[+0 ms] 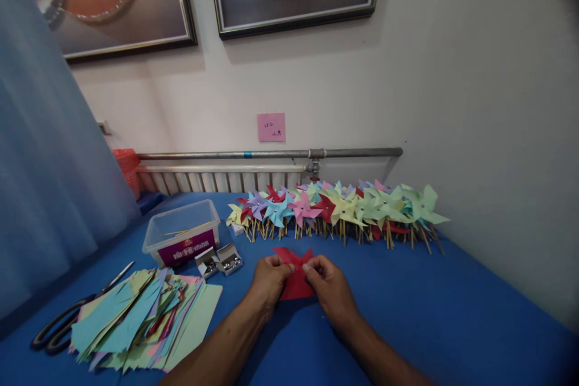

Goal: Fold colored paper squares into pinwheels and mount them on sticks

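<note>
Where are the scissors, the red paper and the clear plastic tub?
scissors (58,327): head view, black handle.
red paper (296,280): head view, middle, between both hands.
clear plastic tub (181,226): head view, front wall.

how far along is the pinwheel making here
Done: a long row of finished pinwheels on sticks lies along the wall. In hand: the left hand and right hand both pinch a red paper on the blue table. Left: a thick pile of cut paper sheets beside the scissors, so plenty remains.
</note>
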`<state>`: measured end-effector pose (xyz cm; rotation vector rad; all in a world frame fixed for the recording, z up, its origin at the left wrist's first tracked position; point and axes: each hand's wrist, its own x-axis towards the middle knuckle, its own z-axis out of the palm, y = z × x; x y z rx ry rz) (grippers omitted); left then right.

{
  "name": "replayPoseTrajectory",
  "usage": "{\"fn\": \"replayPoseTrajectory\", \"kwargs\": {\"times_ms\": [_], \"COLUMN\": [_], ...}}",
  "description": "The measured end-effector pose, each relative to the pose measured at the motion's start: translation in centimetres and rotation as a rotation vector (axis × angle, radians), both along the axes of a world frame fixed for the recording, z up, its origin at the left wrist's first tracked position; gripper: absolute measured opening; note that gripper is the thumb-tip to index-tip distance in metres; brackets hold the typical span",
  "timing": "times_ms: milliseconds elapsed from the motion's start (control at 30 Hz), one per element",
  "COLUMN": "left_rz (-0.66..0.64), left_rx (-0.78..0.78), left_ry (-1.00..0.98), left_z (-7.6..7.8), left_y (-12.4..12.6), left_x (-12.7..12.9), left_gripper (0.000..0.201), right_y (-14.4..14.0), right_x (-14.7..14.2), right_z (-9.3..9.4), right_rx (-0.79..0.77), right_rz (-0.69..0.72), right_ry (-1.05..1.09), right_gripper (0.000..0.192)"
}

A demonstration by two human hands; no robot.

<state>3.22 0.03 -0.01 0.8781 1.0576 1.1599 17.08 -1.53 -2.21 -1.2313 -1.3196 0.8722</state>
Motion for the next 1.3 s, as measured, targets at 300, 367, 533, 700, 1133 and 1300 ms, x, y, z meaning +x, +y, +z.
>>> {"fn": "replayPoseTrajectory", "kwargs": {"times_ms": [300, 367, 533, 700, 1133, 1300], "left_rz": [0.055, 0.055, 0.034, 0.029, -0.028, -0.008], "left_rx": [0.035, 0.041, 0.061, 0.055, 0.026, 0.041], "left_ry": [0.064, 0.067, 0.050, 0.074, 0.004, 0.006], "left_z": [-0.6, -0.7, -1.2, -1.4, -0.4, -0.4], "left_y": [0.2, 0.2, 0.4, 0.5, 0.1, 0.1], "left_x": [0.5, 0.6, 0.4, 0.2, -0.1, -0.1], "left_gripper": [0.027, 0.027, 0.029, 0.030, 0.023, 0.024], "right_y": [-0.8, -0.8, -0.7, -0.5, -0.5, -0.7], "right_x": [-0.9, -0.9, -0.9, -0.4, -0.1, -0.1], "right_z": [0.6, 0.7, 0.5, 0.5, 1.4, 1.5], "right_rx": [-0.025, -0.010, -0.006, -0.035, 0.021, -0.006], "right_rz": [-0.161, -0.166, -0.126, -0.062, 0.082, 0.074], "right_ry": [-0.195, -0.213, -0.202, -0.173, 0.033, -0.004], "right_gripper": [0.022, 0.021, 0.022, 0.020, 0.021, 0.020]}}
